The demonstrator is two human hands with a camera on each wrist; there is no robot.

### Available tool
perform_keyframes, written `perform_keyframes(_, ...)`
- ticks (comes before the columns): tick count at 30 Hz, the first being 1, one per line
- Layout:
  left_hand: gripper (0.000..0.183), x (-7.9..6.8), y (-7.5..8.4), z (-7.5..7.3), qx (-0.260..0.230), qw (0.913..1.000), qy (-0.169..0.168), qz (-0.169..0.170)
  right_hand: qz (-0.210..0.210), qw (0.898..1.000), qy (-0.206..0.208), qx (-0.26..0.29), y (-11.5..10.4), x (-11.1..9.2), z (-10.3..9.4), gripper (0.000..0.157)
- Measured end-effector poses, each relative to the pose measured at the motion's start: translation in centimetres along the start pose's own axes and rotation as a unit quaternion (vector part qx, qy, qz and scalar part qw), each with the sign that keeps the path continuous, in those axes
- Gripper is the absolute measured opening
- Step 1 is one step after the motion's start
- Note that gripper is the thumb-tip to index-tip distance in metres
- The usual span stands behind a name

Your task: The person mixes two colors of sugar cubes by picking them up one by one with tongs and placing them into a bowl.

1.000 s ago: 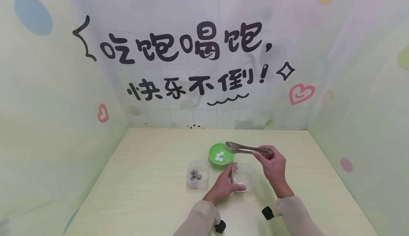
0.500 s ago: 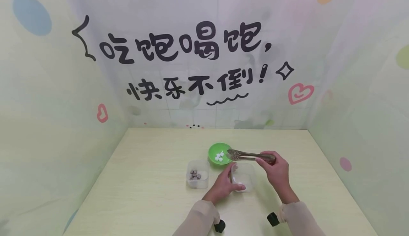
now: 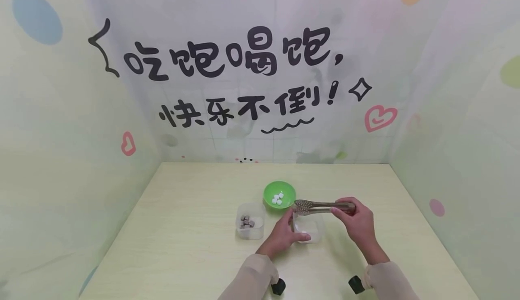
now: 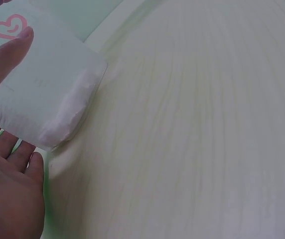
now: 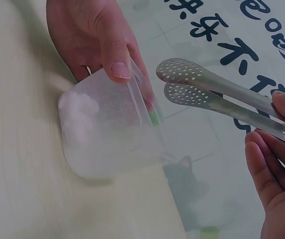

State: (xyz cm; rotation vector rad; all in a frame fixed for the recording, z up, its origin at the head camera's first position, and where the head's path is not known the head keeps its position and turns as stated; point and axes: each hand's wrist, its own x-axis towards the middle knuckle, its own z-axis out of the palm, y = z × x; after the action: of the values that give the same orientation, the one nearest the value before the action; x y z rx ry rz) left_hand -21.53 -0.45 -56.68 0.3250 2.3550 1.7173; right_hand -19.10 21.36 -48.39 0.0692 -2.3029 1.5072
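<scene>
My left hand grips a clear plastic container by its side, thumb on the near wall. White contents show low inside it in the right wrist view. My right hand holds metal tongs with perforated tips, level above the container's rim. The tips sit close together in the right wrist view, and I see nothing between them. Just behind is a green bowl with several small white cubes.
A second clear container, holding several brownish cubes, stands left of my left hand. All of this is on a pale wooden table. Printed walls enclose its back and sides.
My right hand has moved the tongs from over the green bowl toward me and right, down to above the container. The left hand and container stay put.
</scene>
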Motion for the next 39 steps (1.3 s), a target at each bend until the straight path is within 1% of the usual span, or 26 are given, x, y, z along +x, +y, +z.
perform_keyframes(5,0.105,0.2,-0.1,0.0,-0.006,1.0000,-0.004,0.006,-0.013,1.000,-0.007,-0.020,0.6,-0.2,-0.4,0.022)
perform_keyframes(12,0.098,0.2,-0.2,-0.1,-0.020,0.9995,-0.008,0.021,-0.017,0.999,-0.022,-0.038,1.2,-0.5,-0.7,0.020)
perform_keyframes(19,0.097,0.3,-0.2,-0.1,-0.021,0.9993,-0.011,0.029,-0.023,0.997,-0.048,-0.062,2.2,-0.5,-0.3,0.021)
perform_keyframes(29,0.098,0.5,-0.3,-0.2,-0.021,0.9992,-0.009,0.032,-0.056,0.992,-0.082,-0.078,2.7,-0.4,0.4,0.024)
perform_keyframes(32,0.098,0.4,-0.2,-0.3,-0.020,0.9993,-0.008,0.031,-0.054,0.991,-0.086,-0.083,2.7,-0.4,0.6,0.024)
perform_keyframes(39,0.099,0.1,0.2,-0.2,-0.018,0.9996,-0.012,0.016,-0.036,0.989,-0.099,-0.102,2.6,-0.5,1.2,0.023)
